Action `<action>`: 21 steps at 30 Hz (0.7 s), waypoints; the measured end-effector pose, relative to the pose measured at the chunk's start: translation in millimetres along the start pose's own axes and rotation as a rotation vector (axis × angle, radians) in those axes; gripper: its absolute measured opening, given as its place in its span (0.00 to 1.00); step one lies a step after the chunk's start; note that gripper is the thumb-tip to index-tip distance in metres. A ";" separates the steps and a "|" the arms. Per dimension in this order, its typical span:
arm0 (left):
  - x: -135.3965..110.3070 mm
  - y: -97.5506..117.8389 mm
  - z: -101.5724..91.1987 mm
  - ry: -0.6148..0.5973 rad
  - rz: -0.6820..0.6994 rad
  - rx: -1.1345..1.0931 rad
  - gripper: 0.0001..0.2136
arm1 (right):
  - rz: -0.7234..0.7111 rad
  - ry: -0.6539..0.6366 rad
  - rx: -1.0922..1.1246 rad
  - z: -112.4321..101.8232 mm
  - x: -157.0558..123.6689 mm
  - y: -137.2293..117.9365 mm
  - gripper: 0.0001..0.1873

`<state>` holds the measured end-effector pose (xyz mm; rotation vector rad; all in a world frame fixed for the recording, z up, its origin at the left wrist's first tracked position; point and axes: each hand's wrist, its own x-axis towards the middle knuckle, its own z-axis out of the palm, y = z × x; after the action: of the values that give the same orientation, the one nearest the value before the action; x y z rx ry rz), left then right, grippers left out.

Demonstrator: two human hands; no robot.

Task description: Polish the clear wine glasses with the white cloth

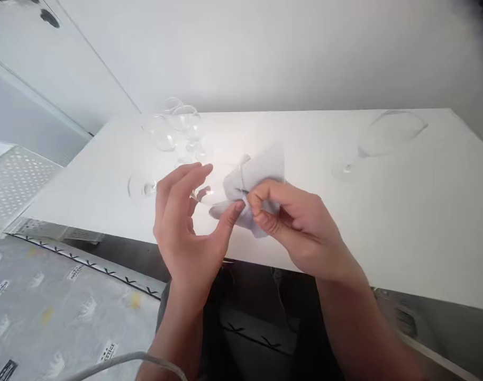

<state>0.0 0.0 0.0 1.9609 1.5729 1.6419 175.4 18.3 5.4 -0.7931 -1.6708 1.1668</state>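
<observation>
Between my hands is a clear glass (213,194), tilted on its side with its rim towards the right. My left hand (189,211) curves round it, thumb by the rim and fingers along the far side. In my right hand (292,219) a light grey cloth (267,164) is pinched between thumb and bent fingers. The cloth lies against the glass's rim, and part of it seems to be inside the bowl. Left of my left hand shows a round clear glass foot (147,189); I cannot tell whether it belongs to the held glass.
Several clear stemmed glasses (181,124) stand close together at the back left of the white table (403,222). Another stemmed glass (392,135) is at the right. A white perforated basket (21,182) is at the left, above a grey patterned mattress (66,307). A cable (126,358) crosses below.
</observation>
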 end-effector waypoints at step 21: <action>6.0 -4.8 -9.4 0.091 -0.121 -0.106 0.24 | 0.065 0.173 -0.013 1.8 0.4 5.7 0.16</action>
<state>-11.2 2.2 4.4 1.7270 1.5669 1.7496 173.6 19.9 0.0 -0.9358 -1.5216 1.0995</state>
